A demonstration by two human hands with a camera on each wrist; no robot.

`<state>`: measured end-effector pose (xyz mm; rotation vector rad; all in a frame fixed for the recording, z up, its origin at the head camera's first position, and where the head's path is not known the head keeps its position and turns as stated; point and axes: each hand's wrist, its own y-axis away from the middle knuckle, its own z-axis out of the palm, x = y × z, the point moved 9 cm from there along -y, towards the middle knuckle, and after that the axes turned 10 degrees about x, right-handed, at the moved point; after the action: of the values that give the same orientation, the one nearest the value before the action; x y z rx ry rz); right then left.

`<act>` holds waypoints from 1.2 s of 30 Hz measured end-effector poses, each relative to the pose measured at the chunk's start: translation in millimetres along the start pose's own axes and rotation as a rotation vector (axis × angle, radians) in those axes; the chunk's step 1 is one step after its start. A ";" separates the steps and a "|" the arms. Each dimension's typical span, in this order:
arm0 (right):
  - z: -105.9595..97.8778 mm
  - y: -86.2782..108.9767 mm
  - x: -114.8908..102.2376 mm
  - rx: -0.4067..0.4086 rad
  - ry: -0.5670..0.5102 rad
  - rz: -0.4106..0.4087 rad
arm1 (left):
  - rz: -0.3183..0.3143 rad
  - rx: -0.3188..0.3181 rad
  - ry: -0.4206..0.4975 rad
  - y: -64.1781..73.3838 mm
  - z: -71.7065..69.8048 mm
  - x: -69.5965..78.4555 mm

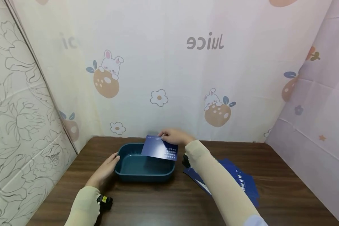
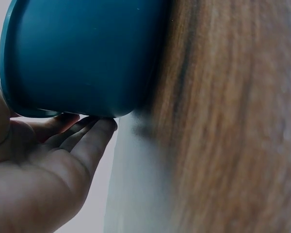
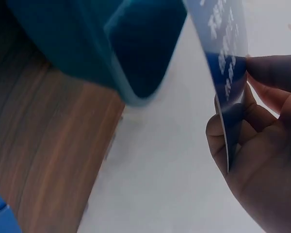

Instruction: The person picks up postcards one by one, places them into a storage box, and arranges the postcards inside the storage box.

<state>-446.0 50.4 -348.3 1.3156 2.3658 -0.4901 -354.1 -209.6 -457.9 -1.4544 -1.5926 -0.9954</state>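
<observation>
A teal plastic basin [image 1: 145, 178] with rounded corners rests on the table. My left hand [image 1: 105, 168] holds its left end, the thumb at the rim and the fingers [image 2: 94, 141] against the outer wall. Over the basin's back right part, my right hand [image 1: 176, 137] pinches a dark blue card [image 1: 158, 149] with white printed characters. The card tilts above the rim, and the right wrist view shows the thumb on one face and curled fingers behind the other. Part of the card's upper edge is hidden by the hand.
Several blue printed cards [image 1: 240, 179] lie in a loose, overlapping pile on the right of the brown wooden table [image 1: 147, 204], partly under my right forearm. A patterned curtain [image 1: 164, 69] hangs right behind the table's back edge, with more cloth at both sides.
</observation>
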 end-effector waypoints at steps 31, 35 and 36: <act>71.8 -19.7 -34.0 -0.276 -0.031 0.030 | 0.007 -0.002 0.023 1.4 0.3 2.2; 74.8 -20.9 -26.2 -0.270 -0.006 0.058 | 0.008 0.000 0.020 1.5 0.4 3.4; 75.2 -21.5 -24.5 -0.266 -0.003 0.065 | 0.008 0.001 0.019 1.7 0.3 3.7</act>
<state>-440.3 -13.9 -398.8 1.2618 2.2827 -0.1506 -352.7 -207.7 -454.6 -1.4457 -1.5719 -1.0013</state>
